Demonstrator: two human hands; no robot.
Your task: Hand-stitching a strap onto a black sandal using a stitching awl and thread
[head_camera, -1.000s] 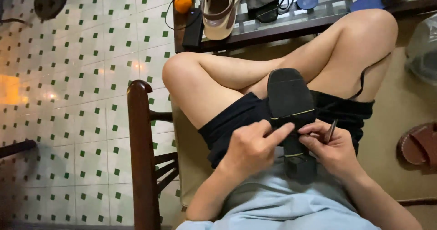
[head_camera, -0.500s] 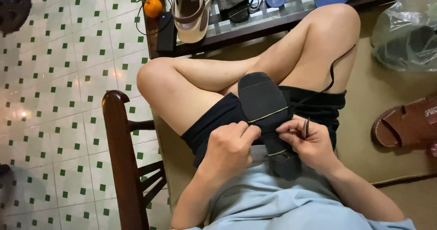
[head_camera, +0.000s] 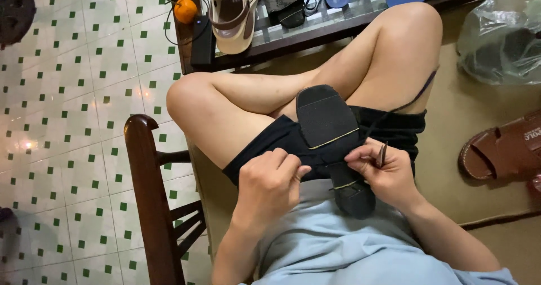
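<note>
Item: black flat shoe sole with a thin pale seam line [head_camera: 329, 128], sole side up, resting on the person's lap over the black shorts [head_camera: 265, 147].

Orientation: long axis runs from the toe, up and slightly left in the view, down to the heel block [head_camera: 354, 197] near the light blue shirt [head_camera: 332, 245]. The sole lies between the two hands, its waist at their level, the toe projecting beyond them toward the crossed knees.

Left hand [head_camera: 267, 186]: closed, fingers curled, thumb and forefinger pinched at the sole's left edge, touching it.

Right hand [head_camera: 389, 175]: closed on a thin dark needle-like tool [head_camera: 383, 154], held upright just beside the sole's right edge; the palm side touches the sole near the heel.

Nearer hand: both touch; the right sits closer to the heel, the left to the waist.

Surroundings: dark wooden chair arm [head_camera: 149, 195] to the left; a glass-topped surface [head_camera: 293, 34] beyond the knees carrying a cream clog [head_camera: 234, 11] and a small orange fruit [head_camera: 185, 10]; a brown sandal [head_camera: 501, 152] on the tan mat to the right.
</note>
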